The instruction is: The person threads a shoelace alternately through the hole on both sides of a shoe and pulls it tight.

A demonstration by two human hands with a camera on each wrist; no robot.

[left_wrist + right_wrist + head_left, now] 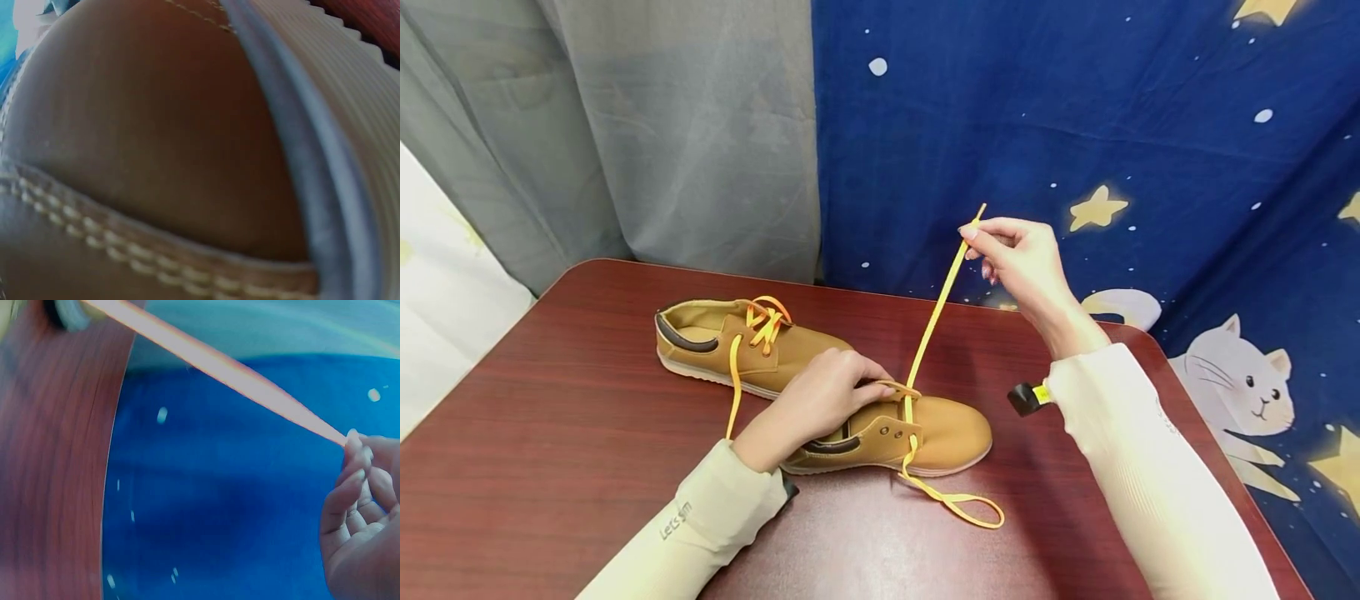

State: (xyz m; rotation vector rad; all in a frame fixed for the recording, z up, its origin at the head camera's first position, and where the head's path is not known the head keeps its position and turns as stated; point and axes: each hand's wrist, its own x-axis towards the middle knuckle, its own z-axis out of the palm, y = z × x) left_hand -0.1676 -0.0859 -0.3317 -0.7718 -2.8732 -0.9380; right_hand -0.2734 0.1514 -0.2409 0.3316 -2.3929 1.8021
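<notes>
Two tan shoes lie on the table, toes to the right. My left hand reaches over the nearer shoe, thumb and fingers pinching the eyelet flap on its far side. The left wrist view is filled by stitched tan leather seen very close; no fingers show there. High at the right, my right hand pinches a yellow shoelace just below its tip. That lace runs taut down to the shoe's front eyelets. Its other end lies looped on the table. In the right wrist view, thumb and fingertips meet on the lace.
Behind the left hand sits the other shoe, laced with orange-yellow lace, one end trailing over its side. The reddish-brown table ends at a grey curtain and a blue starry curtain.
</notes>
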